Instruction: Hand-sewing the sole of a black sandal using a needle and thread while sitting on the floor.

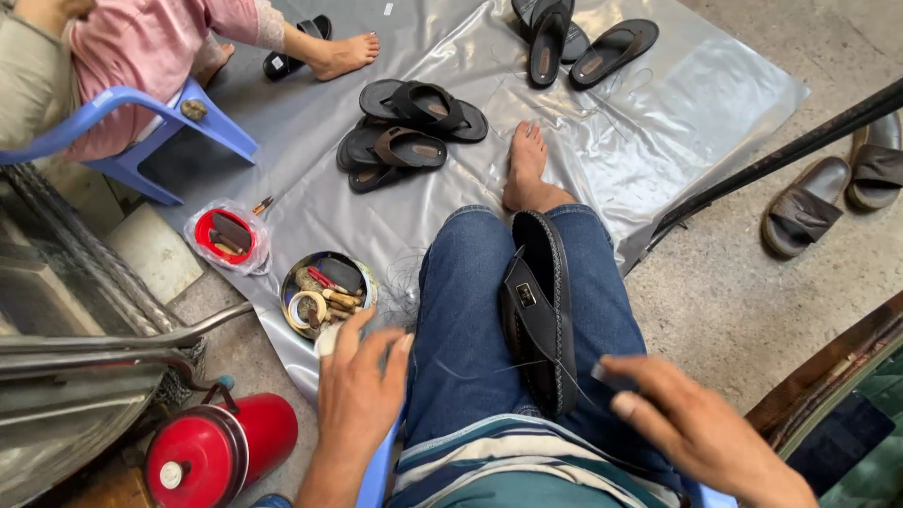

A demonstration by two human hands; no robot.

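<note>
A black sandal lies sole-edge up along my right thigh, against my blue jeans. A thin thread runs from its edge near my knee side to my right hand, whose thumb and fingers pinch the thread end with a small dark piece. My left hand hovers over my left thigh with its fingers spread and nothing gripped. It is just below a round metal tin of small tools and spools. My bare foot rests on a grey plastic sheet.
Several dark sandals are piled on the sheet, with more at the top. Another person sits on a blue plastic chair. A red lid in a bag, a red cylinder, brown sandals and a dark bar surround me.
</note>
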